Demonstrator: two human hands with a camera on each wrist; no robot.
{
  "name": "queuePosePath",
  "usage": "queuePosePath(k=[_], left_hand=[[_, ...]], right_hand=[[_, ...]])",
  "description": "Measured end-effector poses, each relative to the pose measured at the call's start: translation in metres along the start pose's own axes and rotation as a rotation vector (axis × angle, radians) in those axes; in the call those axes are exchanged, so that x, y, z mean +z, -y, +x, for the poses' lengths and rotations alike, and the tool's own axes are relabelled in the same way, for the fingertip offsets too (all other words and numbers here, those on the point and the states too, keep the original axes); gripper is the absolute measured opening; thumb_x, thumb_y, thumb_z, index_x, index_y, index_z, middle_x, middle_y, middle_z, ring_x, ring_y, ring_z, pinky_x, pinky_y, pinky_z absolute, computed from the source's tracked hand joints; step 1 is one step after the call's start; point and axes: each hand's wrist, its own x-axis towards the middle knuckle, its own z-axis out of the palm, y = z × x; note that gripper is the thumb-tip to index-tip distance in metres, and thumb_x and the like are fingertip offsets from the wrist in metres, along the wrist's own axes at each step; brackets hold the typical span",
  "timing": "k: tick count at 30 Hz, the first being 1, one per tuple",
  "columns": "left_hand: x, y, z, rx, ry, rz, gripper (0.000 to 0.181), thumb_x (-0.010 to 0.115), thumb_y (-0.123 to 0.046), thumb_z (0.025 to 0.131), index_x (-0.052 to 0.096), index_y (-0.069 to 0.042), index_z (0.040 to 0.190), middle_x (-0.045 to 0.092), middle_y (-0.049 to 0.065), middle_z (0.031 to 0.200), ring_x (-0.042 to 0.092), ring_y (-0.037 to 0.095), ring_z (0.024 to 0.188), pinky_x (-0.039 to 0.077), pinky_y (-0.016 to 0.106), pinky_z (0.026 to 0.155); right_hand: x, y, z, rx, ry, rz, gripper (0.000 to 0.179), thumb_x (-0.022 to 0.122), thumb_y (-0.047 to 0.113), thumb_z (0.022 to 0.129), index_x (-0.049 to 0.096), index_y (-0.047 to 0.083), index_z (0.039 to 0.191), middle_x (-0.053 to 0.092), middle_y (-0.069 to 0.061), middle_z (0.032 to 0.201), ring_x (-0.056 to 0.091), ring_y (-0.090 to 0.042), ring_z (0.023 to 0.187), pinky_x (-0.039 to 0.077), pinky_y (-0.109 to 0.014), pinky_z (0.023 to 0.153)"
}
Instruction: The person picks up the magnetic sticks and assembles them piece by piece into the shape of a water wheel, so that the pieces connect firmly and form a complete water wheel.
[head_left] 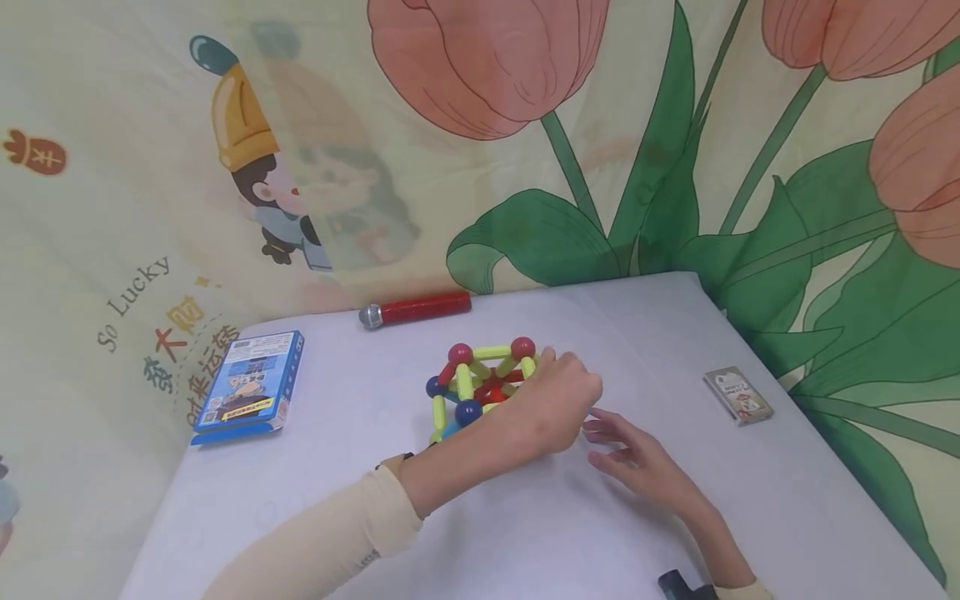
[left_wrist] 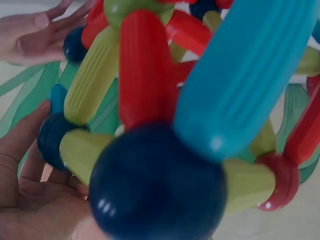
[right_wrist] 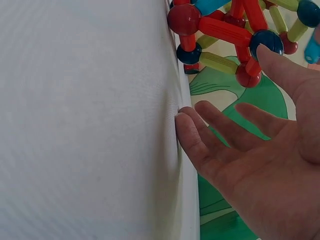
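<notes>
A ball-and-stick magnetic model (head_left: 465, 383) of red, dark blue and yellow-green pieces stands on the table. My left hand (head_left: 558, 400) reaches across its right side, fingers curled. In the left wrist view, its thumb and fingers pinch at a light blue stick (left_wrist: 58, 97) beside a dark blue ball (left_wrist: 50, 142). A large blue stick (left_wrist: 245, 75) and a dark blue ball (left_wrist: 157, 182) fill the foreground there. My right hand (head_left: 645, 467) is just right of the left one, palm facing the model, fingers loosely spread and holding nothing. Part of the model is hidden behind the left forearm.
A red microphone (head_left: 420, 308) lies at the table's back edge. On the left is a blue box (head_left: 251, 379), and on the right a small grey card box (head_left: 738, 395). The white-covered table (head_left: 337, 392) meets a printed curtain (head_left: 420, 192) behind.
</notes>
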Motion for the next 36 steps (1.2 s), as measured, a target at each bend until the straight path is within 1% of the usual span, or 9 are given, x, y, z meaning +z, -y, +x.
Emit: queuePosePath(k=[3, 7, 13, 16, 20, 24, 30, 33, 36], left_hand=[[0.009, -0.001, 0.002, -0.005, 0.021, 0.06, 0.04, 0.091, -0.034, 0.089, 0.081, -0.017, 0.124, 0.077, 0.0, 0.104, 0.066, 0.016, 0.106, 0.052, 0.034, 0.098], [0.015, 0.0, 0.001, -0.011, 0.029, 0.074, 0.039, 0.09, -0.036, 0.09, 0.082, -0.018, 0.123, 0.077, 0.0, 0.104, 0.067, 0.016, 0.106, 0.052, 0.034, 0.1], [0.017, -0.002, 0.0, 0.002, 0.025, 0.075, 0.036, 0.089, -0.035, 0.091, 0.081, -0.018, 0.122, 0.077, -0.001, 0.105, 0.066, 0.017, 0.109, 0.05, 0.035, 0.105], [0.017, -0.002, -0.002, 0.007, 0.033, 0.088, 0.037, 0.089, -0.035, 0.091, 0.081, -0.018, 0.123, 0.076, -0.001, 0.107, 0.066, 0.017, 0.11, 0.049, 0.034, 0.105], [0.017, -0.003, -0.002, 0.011, 0.047, 0.116, 0.04, 0.09, -0.037, 0.09, 0.08, -0.018, 0.124, 0.076, -0.001, 0.108, 0.065, 0.017, 0.11, 0.049, 0.033, 0.103], [0.018, -0.006, -0.002, 0.014, 0.04, 0.151, 0.041, 0.091, -0.04, 0.088, 0.081, -0.02, 0.123, 0.077, -0.002, 0.105, 0.064, 0.017, 0.11, 0.048, 0.035, 0.103], [0.021, -0.008, -0.005, 0.001, 0.006, 0.165, 0.043, 0.092, -0.046, 0.085, 0.083, -0.023, 0.12, 0.077, -0.003, 0.101, 0.063, 0.016, 0.11, 0.047, 0.035, 0.101], [0.022, -0.007, -0.005, -0.001, -0.007, 0.159, 0.048, 0.092, -0.049, 0.084, 0.082, -0.023, 0.123, 0.078, -0.002, 0.104, 0.063, 0.016, 0.111, 0.047, 0.034, 0.1], [0.022, -0.003, -0.005, 0.002, -0.003, 0.116, 0.051, 0.093, -0.045, 0.083, 0.081, -0.022, 0.128, 0.078, -0.001, 0.105, 0.064, 0.018, 0.112, 0.047, 0.034, 0.101]], right_hand=[[0.001, -0.001, -0.001, 0.012, -0.001, -0.006, 0.067, 0.078, 0.015, 0.101, 0.047, 0.002, 0.158, 0.066, -0.022, 0.144, 0.067, -0.041, 0.128, 0.058, -0.025, 0.095], [0.002, -0.002, -0.002, 0.029, -0.014, -0.036, 0.068, 0.079, 0.016, 0.1, 0.048, 0.004, 0.159, 0.067, -0.021, 0.143, 0.067, -0.04, 0.128, 0.057, -0.024, 0.095], [0.001, -0.003, -0.002, 0.055, -0.024, -0.059, 0.067, 0.079, 0.02, 0.101, 0.048, 0.005, 0.158, 0.067, -0.02, 0.144, 0.067, -0.039, 0.129, 0.058, -0.025, 0.095], [0.001, -0.003, -0.002, 0.061, -0.019, -0.059, 0.066, 0.078, 0.022, 0.101, 0.048, 0.005, 0.158, 0.066, -0.019, 0.145, 0.067, -0.038, 0.13, 0.059, -0.028, 0.096], [0.001, -0.001, -0.002, 0.045, -0.03, -0.05, 0.065, 0.079, 0.022, 0.1, 0.051, 0.008, 0.157, 0.066, -0.017, 0.146, 0.068, -0.036, 0.129, 0.059, -0.026, 0.095], [0.004, 0.003, 0.0, -0.047, -0.075, -0.082, 0.059, 0.082, 0.015, 0.098, 0.057, 0.01, 0.152, 0.069, -0.012, 0.142, 0.07, -0.032, 0.124, 0.061, -0.027, 0.089], [0.014, 0.014, 0.008, -0.21, -0.216, -0.229, 0.055, 0.09, 0.004, 0.087, 0.068, 0.012, 0.138, 0.077, -0.001, 0.125, 0.073, -0.019, 0.108, 0.064, -0.033, 0.078], [0.02, 0.019, 0.012, -0.274, -0.295, -0.287, 0.057, 0.094, 0.0, 0.081, 0.071, 0.011, 0.132, 0.078, -0.001, 0.12, 0.072, -0.016, 0.102, 0.064, -0.032, 0.073], [0.025, 0.023, 0.017, -0.359, -0.387, -0.32, 0.057, 0.097, -0.003, 0.074, 0.075, 0.008, 0.125, 0.077, -0.005, 0.118, 0.07, -0.017, 0.099, 0.062, -0.031, 0.069]])
